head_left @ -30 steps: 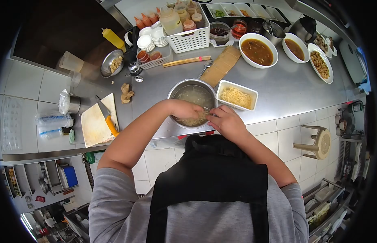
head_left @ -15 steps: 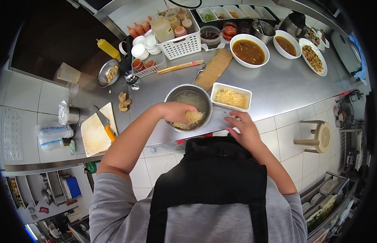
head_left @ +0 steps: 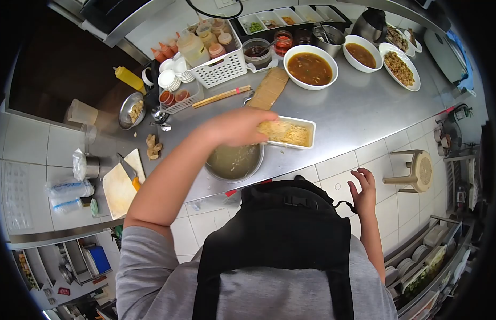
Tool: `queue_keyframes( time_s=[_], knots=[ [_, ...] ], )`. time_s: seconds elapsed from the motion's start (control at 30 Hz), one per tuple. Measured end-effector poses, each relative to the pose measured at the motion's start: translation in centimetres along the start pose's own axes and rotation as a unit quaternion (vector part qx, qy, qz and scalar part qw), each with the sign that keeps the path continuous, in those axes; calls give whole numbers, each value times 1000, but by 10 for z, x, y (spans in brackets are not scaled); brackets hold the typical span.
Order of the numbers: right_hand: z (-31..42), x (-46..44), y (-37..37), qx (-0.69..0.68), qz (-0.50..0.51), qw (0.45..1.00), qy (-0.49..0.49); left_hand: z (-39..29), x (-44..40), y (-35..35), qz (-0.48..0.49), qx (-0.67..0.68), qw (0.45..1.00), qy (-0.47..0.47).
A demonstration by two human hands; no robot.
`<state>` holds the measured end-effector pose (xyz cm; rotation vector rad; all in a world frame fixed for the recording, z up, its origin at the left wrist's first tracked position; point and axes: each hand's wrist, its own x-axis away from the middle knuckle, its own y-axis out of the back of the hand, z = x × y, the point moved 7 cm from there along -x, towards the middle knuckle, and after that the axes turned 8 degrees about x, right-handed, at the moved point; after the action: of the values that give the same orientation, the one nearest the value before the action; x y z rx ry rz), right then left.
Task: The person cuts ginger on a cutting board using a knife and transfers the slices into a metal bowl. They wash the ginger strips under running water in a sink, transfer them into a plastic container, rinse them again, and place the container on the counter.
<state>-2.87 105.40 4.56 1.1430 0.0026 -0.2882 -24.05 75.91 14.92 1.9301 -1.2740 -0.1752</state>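
Note:
My left hand (head_left: 245,126) is closed around pale yellow shreds (head_left: 270,128), over the left end of a white rectangular tub (head_left: 312,136). More of the same fine shreds lie in the tub. Below my left hand stands a metal bowl (head_left: 260,165) of cloudy water with a few bits floating in it; my wrist covers its back rim. My right hand (head_left: 363,192) is off the counter to the right, fingers apart and slightly bent, holding nothing. Pieces of ginger root (head_left: 153,146) and a white cutting board (head_left: 117,189) with an orange-handled knife (head_left: 131,173) are at the left.
Behind the tub are a cardboard strip (head_left: 269,88), two white soup bowls (head_left: 311,68) and a plate of chopped food (head_left: 400,69). A white basket (head_left: 221,69) holds squeeze bottles. A plastic stool (head_left: 418,170) stands on the floor at right.
My left hand has lifted shreds out of the bowl and moved up and right to the tub. My right hand has moved away from the tub, right and down. The view has shifted.

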Motion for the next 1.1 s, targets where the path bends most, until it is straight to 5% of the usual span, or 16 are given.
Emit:
queue_keyframes(
  time_s=[0.07, 0.23, 0.33, 0.47, 0.53, 0.6, 0.83, 1.1],
  knots=[
    [-1, -1, 2, -3, -2, 1000, -11, -2, -32, -15, -49, -13, 998, -44],
    [-4, 2, 4, 2, -3, 1000, 2, 8, -75, -55, 14, -64, 998, -2],
    [-7, 1, 6, -12, -12, 1000, -10, -10, -53, -25, -42, -77, 995, -43],
    [-2, -10, 0, -22, -10, 1000, -3, 3, -8, 15, -111, -38, 993, 28],
    [14, -23, -3, -50, -6, 998, 29, 22, 15, 20, -141, -34, 988, 53],
    [35, -41, -7, -54, -14, 996, 75, 68, 40, 4, -134, 37, 972, 190],
    [140, -113, -25, -27, 1, 969, 245, 111, 54, -58, -179, -31, 975, 124],
    [165, -118, -57, 149, 10, 942, 300, 114, 60, -85, -29, -50, 966, 250]
  ],
)
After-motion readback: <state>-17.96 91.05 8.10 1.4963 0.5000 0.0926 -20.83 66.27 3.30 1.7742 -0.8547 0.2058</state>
